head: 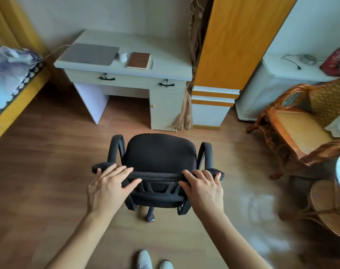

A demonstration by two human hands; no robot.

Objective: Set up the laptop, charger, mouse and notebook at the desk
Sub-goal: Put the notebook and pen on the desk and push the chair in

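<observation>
Standing behind a black chair (pixel 159 152) on the wood floor (pixel 48 152), well short of the worktop (pixel 165 61). Left hand (pixel 107 188) at the left end of the chair's backrest top, fingers (pixel 116 169) spread wide and laid over the edge, thumb against the back face, not closed around it. Right hand (pixel 204 188) at the right end, fingers (pixel 199 174) curled over the top edge, holding the backrest. On the worktop: closed grey laptop (pixel 89 53) at left, cable (pixel 54 52) running off its left side toward the bed (pixel 8 78); small white mouse (pixel 123 56) just beside the laptop's right edge; brown notebook (pixel 138 60) right of the mouse, lying flat and shut. Charger body not clearly told apart. White shoes (pixel 155 261) at bottom.
</observation>
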